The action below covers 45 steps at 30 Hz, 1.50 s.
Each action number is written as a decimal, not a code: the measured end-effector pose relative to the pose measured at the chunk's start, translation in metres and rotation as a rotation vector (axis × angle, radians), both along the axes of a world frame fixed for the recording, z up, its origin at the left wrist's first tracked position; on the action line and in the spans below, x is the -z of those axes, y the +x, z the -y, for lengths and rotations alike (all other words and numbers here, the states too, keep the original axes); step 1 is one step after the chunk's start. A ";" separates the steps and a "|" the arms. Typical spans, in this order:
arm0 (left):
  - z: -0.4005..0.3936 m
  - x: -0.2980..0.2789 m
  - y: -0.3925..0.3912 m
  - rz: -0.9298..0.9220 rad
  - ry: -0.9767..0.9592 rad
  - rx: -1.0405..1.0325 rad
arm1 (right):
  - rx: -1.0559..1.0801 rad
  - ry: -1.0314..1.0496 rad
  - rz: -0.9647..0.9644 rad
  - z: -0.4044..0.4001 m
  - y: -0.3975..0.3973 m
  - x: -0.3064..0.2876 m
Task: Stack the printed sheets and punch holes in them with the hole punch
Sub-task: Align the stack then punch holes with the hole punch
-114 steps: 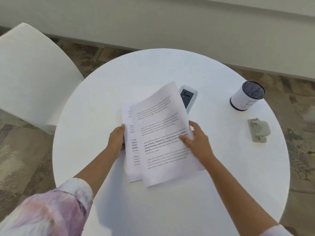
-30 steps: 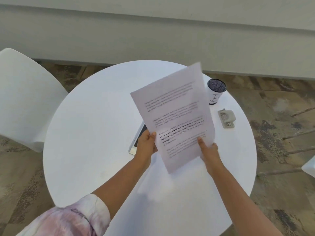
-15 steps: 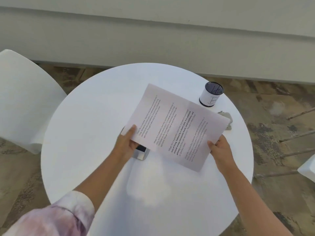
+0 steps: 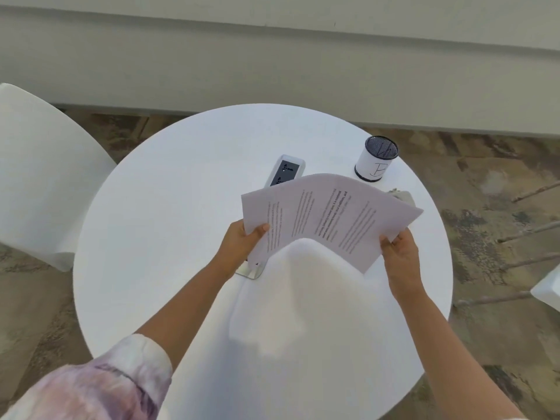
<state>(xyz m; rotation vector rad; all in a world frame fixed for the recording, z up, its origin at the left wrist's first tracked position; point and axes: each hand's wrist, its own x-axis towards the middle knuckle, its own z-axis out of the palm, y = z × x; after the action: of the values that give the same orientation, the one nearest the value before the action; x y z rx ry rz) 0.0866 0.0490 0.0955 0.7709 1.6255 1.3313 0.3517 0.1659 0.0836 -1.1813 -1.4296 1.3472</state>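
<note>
I hold the printed sheets (image 4: 330, 216) as one stack above the round white table (image 4: 169, 237), turned sideways and bowed upward in the middle. My left hand (image 4: 242, 242) pinches the stack's left short edge, thumb on top. My right hand (image 4: 400, 248) grips its right corner. The grey hole punch (image 4: 401, 196) lies on the table behind the sheets' right end, and only a small part of it shows.
A phone-like device (image 4: 285, 171) lies on the table under the sheets, its near end poking out by my left hand. A white cup with a dark lid (image 4: 375, 159) stands at the back right. A white chair (image 4: 39, 177) is on the left.
The stack has been lifted off the table, turned from upright to sideways, and now bows upward between my hands, which have moved to its two short ends.
</note>
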 end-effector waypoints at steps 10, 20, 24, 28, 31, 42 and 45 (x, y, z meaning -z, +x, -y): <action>0.001 0.018 0.010 0.006 -0.072 -0.020 | 0.058 0.024 0.081 -0.002 0.012 0.012; -0.001 0.020 0.006 0.006 -0.044 -0.128 | 0.063 0.003 0.065 -0.004 0.001 0.019; -0.004 0.016 0.006 -0.005 -0.020 -0.142 | 0.072 0.011 0.066 -0.009 -0.003 0.019; -0.003 0.022 0.010 0.046 -0.034 -0.196 | 0.085 -0.047 0.143 -0.008 -0.008 0.020; -0.007 0.018 0.020 0.181 0.008 -0.294 | 0.195 -0.110 0.209 -0.005 -0.009 0.026; -0.003 0.026 0.056 0.633 0.036 -0.400 | 0.004 -0.701 -0.441 0.016 -0.049 0.025; 0.003 0.029 0.056 0.698 0.089 -0.321 | 0.093 -0.530 -0.382 0.008 -0.056 0.016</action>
<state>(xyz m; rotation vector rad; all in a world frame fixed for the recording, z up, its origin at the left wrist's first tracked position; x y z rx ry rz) 0.1424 0.0463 0.0661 0.0508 1.1508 1.6660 0.2953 0.1574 0.0677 -1.2070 -0.7586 1.8320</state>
